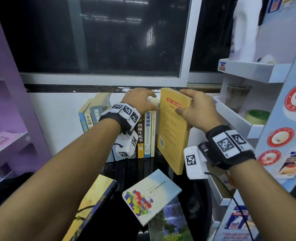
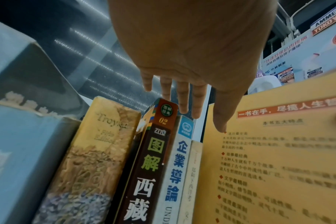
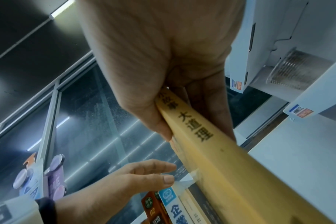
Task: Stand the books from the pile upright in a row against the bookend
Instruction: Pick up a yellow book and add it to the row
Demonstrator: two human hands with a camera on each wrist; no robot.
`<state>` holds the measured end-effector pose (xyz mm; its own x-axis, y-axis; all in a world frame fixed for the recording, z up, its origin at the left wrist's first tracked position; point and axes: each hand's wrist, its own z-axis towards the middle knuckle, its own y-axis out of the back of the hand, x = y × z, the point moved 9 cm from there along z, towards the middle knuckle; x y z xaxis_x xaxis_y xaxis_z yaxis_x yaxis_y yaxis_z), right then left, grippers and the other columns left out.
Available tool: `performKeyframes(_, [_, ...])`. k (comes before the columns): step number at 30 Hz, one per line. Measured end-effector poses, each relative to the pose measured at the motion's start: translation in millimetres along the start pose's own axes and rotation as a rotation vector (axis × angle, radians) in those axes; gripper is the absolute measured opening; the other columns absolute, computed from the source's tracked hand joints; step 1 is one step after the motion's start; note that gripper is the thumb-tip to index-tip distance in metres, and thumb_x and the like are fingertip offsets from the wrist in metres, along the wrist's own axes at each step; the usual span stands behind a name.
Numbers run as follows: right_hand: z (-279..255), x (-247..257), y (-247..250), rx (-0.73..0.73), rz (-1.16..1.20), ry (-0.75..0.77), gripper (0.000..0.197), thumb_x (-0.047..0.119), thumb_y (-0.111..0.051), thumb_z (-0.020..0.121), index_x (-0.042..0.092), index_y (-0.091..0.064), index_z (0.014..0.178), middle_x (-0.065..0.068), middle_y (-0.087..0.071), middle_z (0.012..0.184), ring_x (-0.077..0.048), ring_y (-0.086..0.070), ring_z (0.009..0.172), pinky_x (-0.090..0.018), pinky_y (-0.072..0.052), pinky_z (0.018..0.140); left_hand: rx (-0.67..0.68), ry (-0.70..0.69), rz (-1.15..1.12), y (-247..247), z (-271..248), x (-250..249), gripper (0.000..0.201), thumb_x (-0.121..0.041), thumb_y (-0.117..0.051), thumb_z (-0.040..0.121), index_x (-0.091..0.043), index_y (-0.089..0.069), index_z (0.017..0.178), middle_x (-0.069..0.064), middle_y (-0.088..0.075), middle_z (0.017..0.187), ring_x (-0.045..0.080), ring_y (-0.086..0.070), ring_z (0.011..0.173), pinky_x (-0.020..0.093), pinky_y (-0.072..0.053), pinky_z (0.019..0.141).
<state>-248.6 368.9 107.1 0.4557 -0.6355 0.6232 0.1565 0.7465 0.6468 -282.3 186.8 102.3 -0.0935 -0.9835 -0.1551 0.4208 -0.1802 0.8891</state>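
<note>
One yellow book pinched by right hand, left hand spread over "Troyka" spine

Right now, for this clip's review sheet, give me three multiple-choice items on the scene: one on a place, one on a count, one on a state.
1. Where is the yellow paperback book that the right hand grips?
A. flat on the dark table
B. at the right end of the row of upright books
C. on the white shelf

2. How many books lie flat on the dark table in the head view?
A. one
B. three
C. six

3. How is the left hand?
A. open, fingers spread over the tops of the row
B. gripping the yellow paperback
C. resting on the table

Answers:
1 B, it stands just right of the pale thin book.
2 B, three covers show at the bottom.
3 A, the left wrist view shows straight fingers holding nothing.
</note>
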Motion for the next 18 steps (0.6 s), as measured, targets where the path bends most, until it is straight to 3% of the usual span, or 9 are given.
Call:
performKeyframes(11, [30.1,-10.3,-39.0,-0.067,0.006,0.014,0.059,0.022,-0.068,0.088,0.024,-0.045,0.142,-0.005,-0.061,0.130,-0.024,-0.060,0.113,-0.034,-0.051,0.091,0.106,-0.102,-0.005,-29.7,5.6,18.2,0.054,-0.051,-0.071,0.075,-0.036,-0.058,0.125,-0.004,-0.051,0.139,0.019,-0.043,0.128,0.048,-0.038,0.106])
performKeyframes(18, [45.9,-18.0,-60.2,-0.066,0.012,0.034,0.058,0.025,-0.068,0.088,0.028,-0.047,0.142,-0.006,-0.061,0.128,-0.026,-0.060,0.113,-0.037,-0.050,0.096,0.036,-0.163,-0.082,-31.0,10.8,21.6,0.035,-0.048,-0.075,0.072,-0.036,-0.065,0.103,-0.005,-0.056,0.124,0.015,-0.049,0.117,0.045,-0.042,0.101])
